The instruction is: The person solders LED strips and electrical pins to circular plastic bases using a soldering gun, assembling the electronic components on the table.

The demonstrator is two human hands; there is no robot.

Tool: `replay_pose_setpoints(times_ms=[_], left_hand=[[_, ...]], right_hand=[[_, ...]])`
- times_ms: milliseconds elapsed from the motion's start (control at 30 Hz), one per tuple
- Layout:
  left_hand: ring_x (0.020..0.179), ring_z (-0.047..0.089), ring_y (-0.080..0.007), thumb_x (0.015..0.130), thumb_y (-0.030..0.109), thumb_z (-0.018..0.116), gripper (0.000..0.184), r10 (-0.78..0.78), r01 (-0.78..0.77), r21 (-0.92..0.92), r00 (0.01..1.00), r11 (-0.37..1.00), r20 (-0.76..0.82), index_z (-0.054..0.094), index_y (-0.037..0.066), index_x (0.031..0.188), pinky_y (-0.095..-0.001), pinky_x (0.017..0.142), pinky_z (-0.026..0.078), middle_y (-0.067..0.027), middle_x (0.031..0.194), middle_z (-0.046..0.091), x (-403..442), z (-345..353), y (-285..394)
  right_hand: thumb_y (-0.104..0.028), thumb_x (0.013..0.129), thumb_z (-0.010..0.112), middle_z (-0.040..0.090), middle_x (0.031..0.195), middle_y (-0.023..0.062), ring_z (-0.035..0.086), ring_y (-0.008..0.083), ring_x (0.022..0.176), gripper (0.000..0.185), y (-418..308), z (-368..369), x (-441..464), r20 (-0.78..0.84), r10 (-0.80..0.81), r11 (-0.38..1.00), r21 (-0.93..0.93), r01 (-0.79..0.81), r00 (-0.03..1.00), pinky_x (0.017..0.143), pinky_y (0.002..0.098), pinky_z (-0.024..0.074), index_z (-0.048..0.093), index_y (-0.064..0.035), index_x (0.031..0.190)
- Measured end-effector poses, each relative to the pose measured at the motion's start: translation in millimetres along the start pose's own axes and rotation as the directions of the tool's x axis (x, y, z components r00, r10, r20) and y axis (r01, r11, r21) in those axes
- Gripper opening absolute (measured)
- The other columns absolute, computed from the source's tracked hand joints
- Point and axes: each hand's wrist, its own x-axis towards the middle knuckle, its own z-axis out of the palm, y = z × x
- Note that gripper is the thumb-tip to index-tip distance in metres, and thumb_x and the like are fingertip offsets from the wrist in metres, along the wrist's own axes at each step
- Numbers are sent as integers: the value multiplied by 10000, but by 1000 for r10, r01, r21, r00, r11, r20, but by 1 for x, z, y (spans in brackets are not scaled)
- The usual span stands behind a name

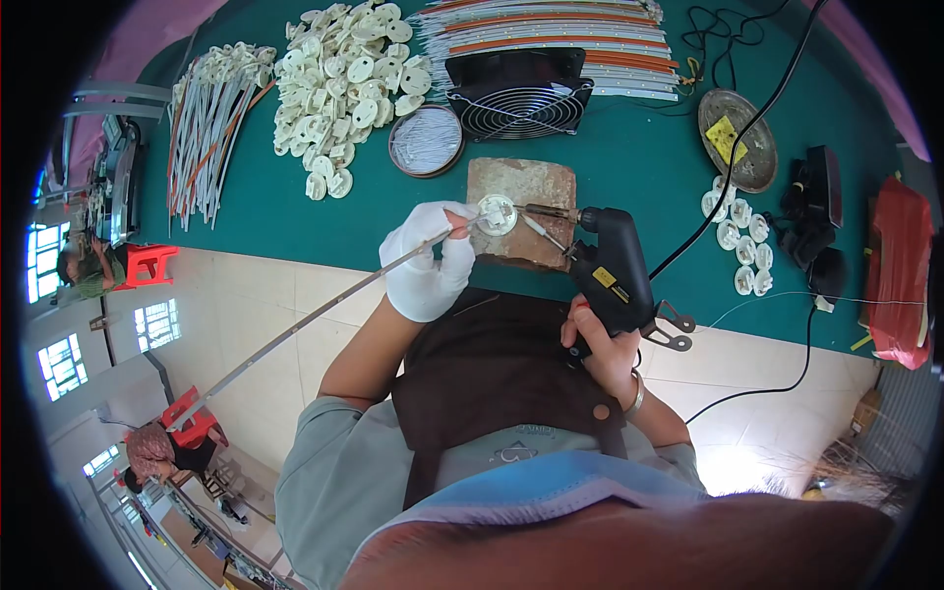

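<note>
My left hand (430,261), in a white glove with bare fingertips, pinches one end of a long thin light strip (324,308) by a round white plastic part (497,215). The part lies on a worn brick-like block (521,175) at the table's front edge. My right hand (602,346) is wrapped round the handle of a black soldering gun (617,270). The gun's metal tip (547,210) reaches the right side of the round part, and a thin white-tipped guide tube (539,230) points at it from below.
Behind the block stands a black fan (516,95), beside a bowl of thin white pieces (426,143). Piled white parts (354,79) and strips (560,44) lie farther back. At right are a dish with a yellow sponge (738,169), round parts (744,246) and a black cable (728,187).
</note>
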Motion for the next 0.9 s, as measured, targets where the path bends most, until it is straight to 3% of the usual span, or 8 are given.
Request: replay_pose_setpoints(times_ms=[533,900], left_hand=[[815,668,-255,907,-16,508,154,18,-17,-23,1000,1000,0,507,33,1053,-340,718,547,-161,932,633,-1,-1,-3],[837,663,-269,909,-21,501,160,4,-4,-48,1000,999,0,500,38,1058,-349,729,549,-161,932,621,-5,0,-5]], right_hand=[[-33,894,576,564,847,104,573,165,599,138,0,0,1,7,-19,1000,9,19,1000,569,322,502,554,23,1018],[-40,895,580,564,788,106,573,171,587,133,1,-1,1,18,-10,1000,2,10,1000,565,320,501,556,30,1005]])
